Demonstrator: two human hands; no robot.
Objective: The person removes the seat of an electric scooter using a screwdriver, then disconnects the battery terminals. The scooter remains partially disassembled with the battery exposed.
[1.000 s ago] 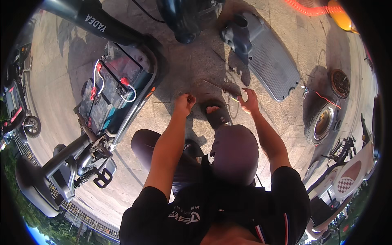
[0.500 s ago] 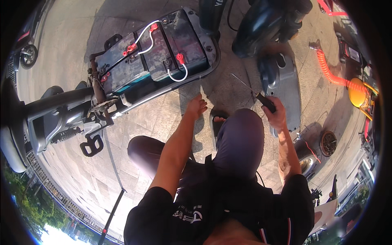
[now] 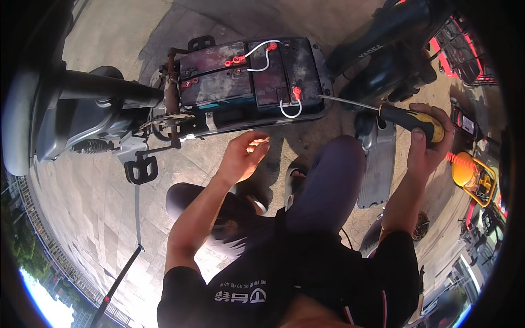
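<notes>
A long screwdriver (image 3: 403, 116) with a black and yellow handle is gripped in my right hand (image 3: 429, 139). Its thin shaft points left, and the tip appears over the right end of a frame tray (image 3: 240, 124); whether it touches cannot be told. Several dusty dark batteries (image 3: 219, 90) fill that tray, joined by white cables (image 3: 291, 116) at red terminal covers (image 3: 296, 93). My left hand (image 3: 243, 157) hovers just this side of the tray, fingers loosely bent and thumb apart, with nothing visible in it.
A crank pedal (image 3: 141, 170) and a shock spring (image 3: 93, 146) stick out at the left. Beyond my right knee lies a grey ribbed panel (image 3: 377, 180). The dark front fork (image 3: 377, 52) stands at upper right. A yellow round tool (image 3: 464, 170) with a red coiled hose sits far right.
My right hand has raised the screwdriver and brought its tip over to the battery tray. My left hand has drawn back and its fingers have curled. The view has shifted.
</notes>
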